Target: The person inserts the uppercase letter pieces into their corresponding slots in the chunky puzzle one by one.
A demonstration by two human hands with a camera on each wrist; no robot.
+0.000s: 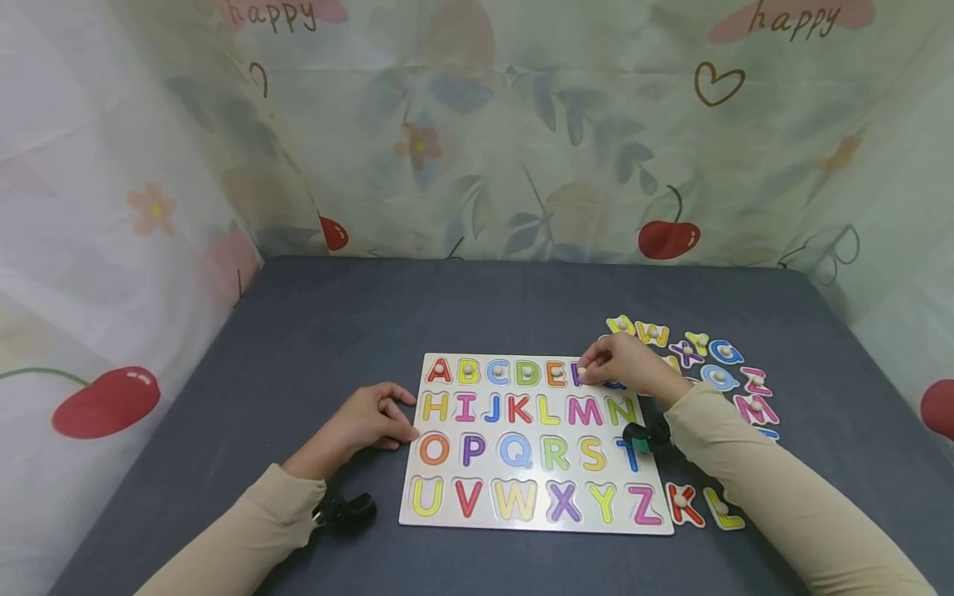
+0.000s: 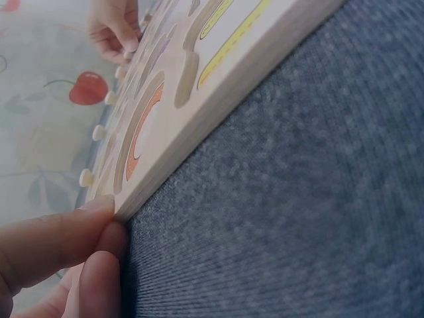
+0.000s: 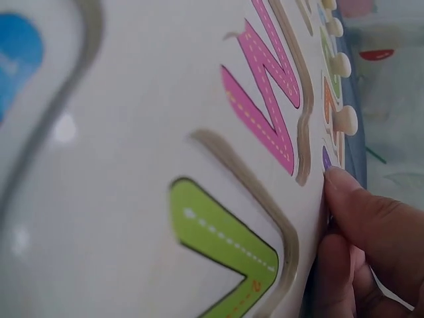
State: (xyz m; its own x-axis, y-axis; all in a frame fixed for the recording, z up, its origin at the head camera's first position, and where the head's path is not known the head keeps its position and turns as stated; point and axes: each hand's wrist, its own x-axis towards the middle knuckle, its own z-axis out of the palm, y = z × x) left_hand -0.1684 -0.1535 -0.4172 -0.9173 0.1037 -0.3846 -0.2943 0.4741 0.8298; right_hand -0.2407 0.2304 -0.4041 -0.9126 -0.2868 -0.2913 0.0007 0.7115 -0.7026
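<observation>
A white letter puzzle board (image 1: 621, 509) lies in the middle. My left hand (image 1: 373, 418) holds its left edge; in the left wrist view the thumb (image 2: 99, 205) lies on the rim and a finger against the side. Over the top row, my right hand (image 1: 629, 364) pinches the knob of a purple letter F piece (image 1: 575, 377) at the place right of the E piece (image 1: 555, 372). Most of the F is hidden by the fingers. Knobbed A to E pieces fill the top row from the left; the lower rows show printed letters without knobs.
Loose knobbed letters lie right of the board, among them a W (image 1: 652, 334), a pink M (image 1: 756, 409), a red K (image 1: 683, 505) and a yellow-green L (image 1: 723, 510). My right forearm (image 1: 775, 488) covers some. A dark cloth (image 1: 335, 306) covers the table; patterned curtains hang around it.
</observation>
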